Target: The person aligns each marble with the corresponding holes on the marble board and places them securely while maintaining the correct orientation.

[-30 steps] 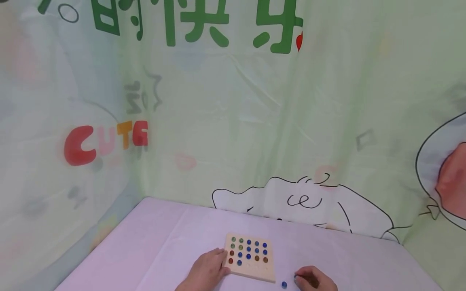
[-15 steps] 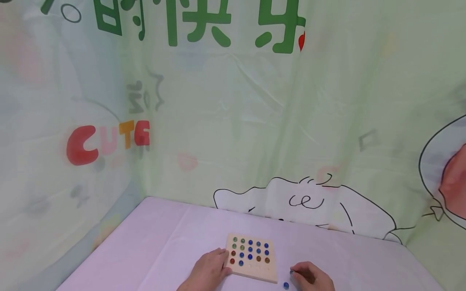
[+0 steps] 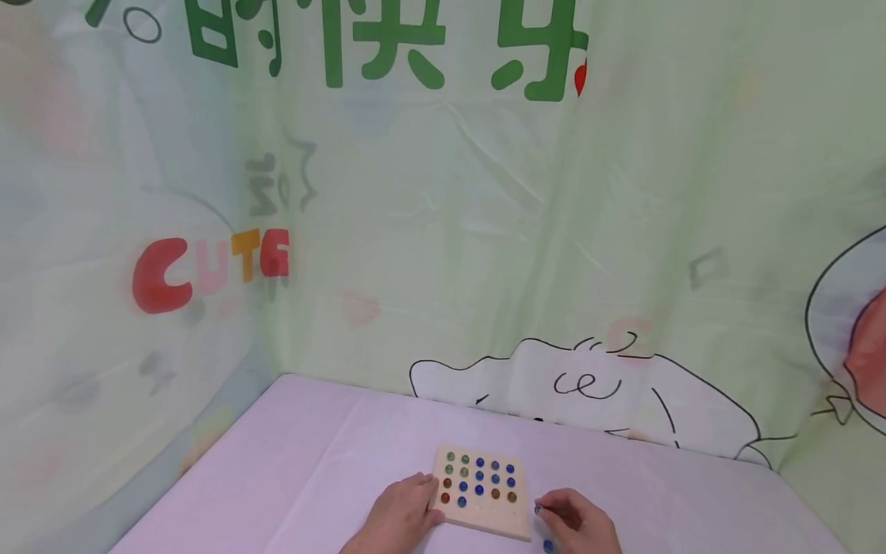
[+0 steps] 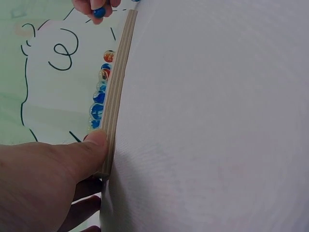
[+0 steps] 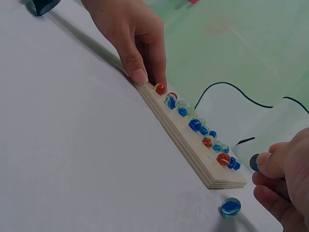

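A pale wooden board point(image 3: 484, 522) lies on the table, bearing rows of green, blue and reddish-brown glass marbles. In its front row, marbles sit only toward the left. My left hand point(image 3: 398, 511) grips the board's left edge, its thumb point(image 4: 97, 137) on the near corner. Just off the right edge, my right hand point(image 3: 583, 523) pinches a blue marble point(image 5: 254, 163) between thumb and fingertips, apart from the board. One loose blue marble point(image 5: 231, 207) rests on the table by the board's near right corner, below the right hand.
White cloth covers the table point(image 3: 332, 446). Printed curtains point(image 3: 415, 231) rise behind it and on the left. A dark rounded object point(image 5: 43, 6), cut off by the frame, shows at the top left of the right wrist view.
My right hand has moved left and slightly away from me with its marble, closer to the board. The left hand keeps its hold. The whole head view has shifted slightly.
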Motion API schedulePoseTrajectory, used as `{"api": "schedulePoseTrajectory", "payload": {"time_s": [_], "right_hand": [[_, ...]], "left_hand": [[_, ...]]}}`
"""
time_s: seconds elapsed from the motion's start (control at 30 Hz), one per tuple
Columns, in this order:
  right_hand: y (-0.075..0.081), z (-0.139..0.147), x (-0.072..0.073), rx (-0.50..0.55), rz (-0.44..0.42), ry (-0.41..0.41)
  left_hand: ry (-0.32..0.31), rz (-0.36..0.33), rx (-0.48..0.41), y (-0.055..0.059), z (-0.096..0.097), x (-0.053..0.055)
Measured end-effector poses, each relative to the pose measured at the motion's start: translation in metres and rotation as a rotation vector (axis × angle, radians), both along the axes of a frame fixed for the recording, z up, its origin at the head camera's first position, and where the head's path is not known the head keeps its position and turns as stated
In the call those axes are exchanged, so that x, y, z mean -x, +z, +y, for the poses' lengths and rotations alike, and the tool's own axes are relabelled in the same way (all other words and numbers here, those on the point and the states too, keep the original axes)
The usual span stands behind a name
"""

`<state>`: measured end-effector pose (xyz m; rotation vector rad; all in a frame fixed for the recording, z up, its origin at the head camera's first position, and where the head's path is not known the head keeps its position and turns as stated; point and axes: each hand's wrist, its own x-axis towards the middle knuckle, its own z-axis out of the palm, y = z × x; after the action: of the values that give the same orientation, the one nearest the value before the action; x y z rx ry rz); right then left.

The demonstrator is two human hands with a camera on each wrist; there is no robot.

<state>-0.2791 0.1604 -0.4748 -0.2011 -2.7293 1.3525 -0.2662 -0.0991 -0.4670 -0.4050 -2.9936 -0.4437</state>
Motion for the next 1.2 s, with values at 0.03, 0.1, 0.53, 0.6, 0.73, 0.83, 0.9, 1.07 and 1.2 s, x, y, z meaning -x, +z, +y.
{"api": "schedulePoseTrajectory", "payload": {"time_s": [0.03,0.1,0.53,0.6,0.73,0.83,0.9,1.07,1.2], "right_hand": [[0.001,-0.002,-0.001,0.003,0.007,0.004],[0.005,-0.006,-0.003,0.009,0.018,0.017],[0.014,-0.029,-0.007,0.048,0.031,0.059],[0.015,-0.031,-0.007,0.042,0.031,0.064],[0.015,-0.034,-0.006,0.045,0.044,0.084],[0.016,-0.037,-0.006,0.062,0.047,0.098],[0.016,-0.039,-0.005,0.08,0.041,0.1],[0.014,-0.045,-0.002,0.097,0.053,0.119],[0.012,-0.05,-0.001,0.093,0.059,0.142]], "left_hand": [[0.001,0.003,0.0,0.0,0.0,0.0],[0.003,0.004,-0.002,0.001,0.001,0.0],[-0.003,0.001,-0.016,0.002,0.001,-0.001],[-0.005,0.002,-0.018,0.002,0.001,-0.001],[-0.018,0.039,-0.007,0.003,0.001,-0.001],[-0.016,0.053,0.008,0.002,0.001,-0.001],[-0.008,0.043,0.012,0.002,0.001,-0.001],[0.006,0.032,0.019,0.003,0.002,-0.001],[0.01,0.021,0.012,0.003,0.002,-0.002]]}}
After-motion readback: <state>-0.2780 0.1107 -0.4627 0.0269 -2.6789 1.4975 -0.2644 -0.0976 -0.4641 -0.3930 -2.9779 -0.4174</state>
